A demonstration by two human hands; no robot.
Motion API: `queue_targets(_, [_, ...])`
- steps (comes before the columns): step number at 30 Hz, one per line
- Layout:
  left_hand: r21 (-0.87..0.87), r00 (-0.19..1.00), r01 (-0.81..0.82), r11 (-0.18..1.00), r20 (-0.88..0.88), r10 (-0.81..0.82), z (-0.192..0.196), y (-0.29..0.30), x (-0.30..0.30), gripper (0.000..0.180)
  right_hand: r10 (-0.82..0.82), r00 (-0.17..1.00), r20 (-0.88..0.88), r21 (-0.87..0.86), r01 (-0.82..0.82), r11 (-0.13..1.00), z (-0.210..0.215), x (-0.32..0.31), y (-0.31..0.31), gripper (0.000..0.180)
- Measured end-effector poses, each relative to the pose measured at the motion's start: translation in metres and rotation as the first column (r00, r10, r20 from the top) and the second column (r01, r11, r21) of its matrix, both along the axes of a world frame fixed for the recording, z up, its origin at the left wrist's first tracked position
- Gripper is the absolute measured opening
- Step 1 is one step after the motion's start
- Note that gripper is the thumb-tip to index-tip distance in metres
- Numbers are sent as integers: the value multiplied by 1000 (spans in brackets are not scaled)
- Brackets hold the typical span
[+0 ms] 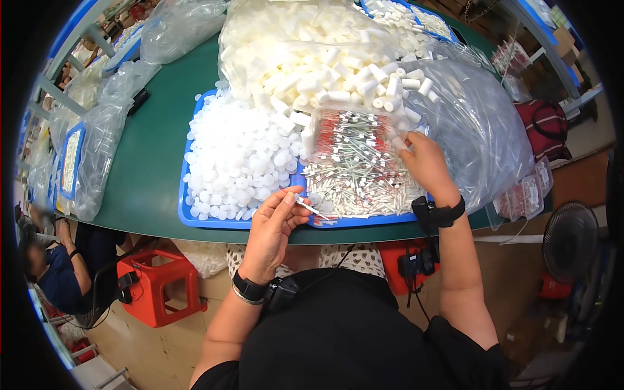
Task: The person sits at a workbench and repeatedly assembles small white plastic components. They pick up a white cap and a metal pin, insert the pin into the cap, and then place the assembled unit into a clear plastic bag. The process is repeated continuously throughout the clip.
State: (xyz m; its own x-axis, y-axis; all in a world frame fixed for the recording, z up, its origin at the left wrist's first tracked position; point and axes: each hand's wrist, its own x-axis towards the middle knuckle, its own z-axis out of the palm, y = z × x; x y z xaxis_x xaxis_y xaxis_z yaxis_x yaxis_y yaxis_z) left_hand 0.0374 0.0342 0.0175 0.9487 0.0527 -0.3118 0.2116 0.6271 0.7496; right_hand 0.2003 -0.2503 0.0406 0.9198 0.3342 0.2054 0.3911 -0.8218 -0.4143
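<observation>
My left hand is closed in a pinch at the front of the blue trays, holding a thin white stick that points down to the right. My right hand reaches over the right tray, its fingertips together at the edge of a clear plastic box. What they pinch is blurred; something whitish shows at the tips. In the box lie many thin rods with red and white ends. Small white pieces cover the tray below it. White translucent round caps fill the left tray.
A large clear bag of white foam cylinders spills out behind the trays. Another clear bag lies at right on the green table. Red stools and a fan stand below. Another person sits at left.
</observation>
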Motion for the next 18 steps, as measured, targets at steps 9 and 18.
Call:
queue_targets(9, [-12,999,50,999,22,-49,7,-5,2,32,-140,982,-128,423,182,888,19,-22,-4,22])
queue_targets(18, [-166,978,187,968,126,-167,17,-25,-5,31,301,944,-137,413,-222,883,21,-110,74,19])
